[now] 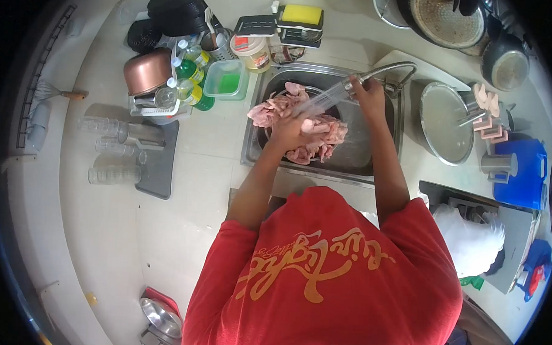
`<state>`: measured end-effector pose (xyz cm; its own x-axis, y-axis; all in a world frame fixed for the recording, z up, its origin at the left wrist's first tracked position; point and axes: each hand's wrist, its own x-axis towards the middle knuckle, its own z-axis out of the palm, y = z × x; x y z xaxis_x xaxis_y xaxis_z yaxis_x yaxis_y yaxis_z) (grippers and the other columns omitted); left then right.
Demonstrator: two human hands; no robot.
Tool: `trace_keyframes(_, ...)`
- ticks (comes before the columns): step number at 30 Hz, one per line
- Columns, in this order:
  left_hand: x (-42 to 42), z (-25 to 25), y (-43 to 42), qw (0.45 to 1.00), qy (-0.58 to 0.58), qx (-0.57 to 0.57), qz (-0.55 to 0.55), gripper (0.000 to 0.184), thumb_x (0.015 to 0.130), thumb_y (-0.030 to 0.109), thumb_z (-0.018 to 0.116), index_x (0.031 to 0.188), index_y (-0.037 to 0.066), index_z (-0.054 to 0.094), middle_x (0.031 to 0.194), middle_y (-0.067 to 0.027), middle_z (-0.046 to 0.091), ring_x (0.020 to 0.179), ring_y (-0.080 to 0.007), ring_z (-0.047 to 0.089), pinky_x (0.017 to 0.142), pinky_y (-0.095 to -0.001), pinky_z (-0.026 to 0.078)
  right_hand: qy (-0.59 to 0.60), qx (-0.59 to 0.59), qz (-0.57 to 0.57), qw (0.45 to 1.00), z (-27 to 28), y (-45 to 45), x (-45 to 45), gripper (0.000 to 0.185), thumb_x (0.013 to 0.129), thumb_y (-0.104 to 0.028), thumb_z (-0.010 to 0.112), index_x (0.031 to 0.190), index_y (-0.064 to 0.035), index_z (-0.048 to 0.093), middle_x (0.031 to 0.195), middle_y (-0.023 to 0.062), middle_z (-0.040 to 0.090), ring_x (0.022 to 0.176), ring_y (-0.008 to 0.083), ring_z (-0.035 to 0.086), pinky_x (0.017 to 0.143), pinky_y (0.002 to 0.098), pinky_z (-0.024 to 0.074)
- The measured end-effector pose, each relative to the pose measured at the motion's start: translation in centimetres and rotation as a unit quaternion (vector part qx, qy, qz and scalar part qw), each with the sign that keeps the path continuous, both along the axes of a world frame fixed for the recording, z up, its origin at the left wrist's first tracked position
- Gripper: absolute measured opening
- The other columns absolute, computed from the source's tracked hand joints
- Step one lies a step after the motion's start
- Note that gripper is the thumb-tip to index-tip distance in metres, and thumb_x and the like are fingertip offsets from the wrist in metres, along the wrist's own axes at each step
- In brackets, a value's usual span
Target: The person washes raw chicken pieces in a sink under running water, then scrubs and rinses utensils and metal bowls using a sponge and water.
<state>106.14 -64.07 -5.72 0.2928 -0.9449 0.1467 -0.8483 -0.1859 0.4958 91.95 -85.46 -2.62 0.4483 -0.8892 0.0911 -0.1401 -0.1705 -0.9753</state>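
Observation:
Pale pink raw chicken pieces (326, 130) fill a round bowl (266, 135) in the steel sink, heaped above its rim. My left hand (289, 133) presses into the pile with its fingers curled against the chicken, partly hidden by meat and water. In my right hand (370, 93) is the spray head of the faucet (352, 85), tilted to the left. A stream of water (324, 101) runs from it onto the chicken beside my left hand. The bowl is mostly covered by the meat.
Left of the sink (385, 167) stand a green-bottomed plastic container (226, 79), bottles (191, 90) and glasses (115, 174). A yellow sponge (301, 14) sits behind. At right are a large metal basin (446, 124) and a blue jug (520, 174). Pans (446, 20) hang at upper right.

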Motion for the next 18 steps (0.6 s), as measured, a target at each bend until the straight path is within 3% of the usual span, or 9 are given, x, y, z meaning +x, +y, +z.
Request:
trace_keyframes(5,-0.1,-2.0,-1.2,0.997,-0.005,0.065,0.044,0.052,0.072,0.039,0.071,0.116,0.015,0.064,0.111,-0.0078,0.066,0.108,-0.0284,0.059,0.094,-0.0406,0.045,0.044,-0.022,0.026,0.998,-2.0,0.3,-2.2,0.036,0.082,-0.031,0.073,0.087,0.0032,0.064,0.068,0.0083,0.067,0.061,0.0121,0.062,0.057,0.0289,0.0477)
trace_keyframes(11,0.6,-4.2,-1.1,0.998,-0.051,0.029,0.008,0.047,0.074,0.042,0.069,0.114,0.017,0.065,0.114,-0.007,0.065,0.108,-0.0285,0.058,0.1,-0.0411,0.038,0.017,-0.007,0.002,1.0,-4.0,1.6,-3.5,0.037,0.083,-0.032,0.073,0.089,0.0036,0.064,0.07,0.0086,0.067,0.064,0.0121,0.063,0.058,0.0286,0.0466)
trace_keyframes(14,-0.7,-1.3,-0.8,0.994,-0.089,0.057,0.042,0.046,0.075,0.043,0.068,0.114,0.018,0.066,0.112,-0.0081,0.066,0.106,-0.029,0.059,0.102,-0.0434,0.035,-0.02,-0.006,-0.009,1.0,-3.5,2.2,-3.2,0.038,0.083,-0.032,0.073,0.09,0.0042,0.064,0.069,0.0092,0.066,0.063,0.0123,0.062,0.058,0.0288,0.0468)
trace_keyframes(17,0.4,-3.8,-1.0,0.998,-0.067,-0.002,-0.001,0.044,0.076,0.044,0.068,0.111,0.018,0.067,0.104,-0.0096,0.069,0.1,-0.0302,0.062,0.1,-0.0454,0.035,0.038,-0.012,-0.01,0.999,-3.1,2.2,-3.3,0.038,0.085,-0.032,0.071,0.092,0.004,0.064,0.071,0.0069,0.065,0.063,0.0102,0.059,0.057,0.0271,0.0462)
trace_keyframes(18,0.4,-3.2,-1.1,0.999,-0.048,0.026,-0.004,0.043,0.075,0.044,0.068,0.11,0.018,0.068,0.102,-0.01,0.069,0.098,-0.0305,0.063,0.1,-0.0452,0.035,0.004,0.017,-0.014,1.0,-3.1,2.5,-3.2,0.038,0.086,-0.033,0.07,0.094,0.0037,0.064,0.072,0.0056,0.064,0.063,0.0094,0.059,0.057,0.0265,0.0464)
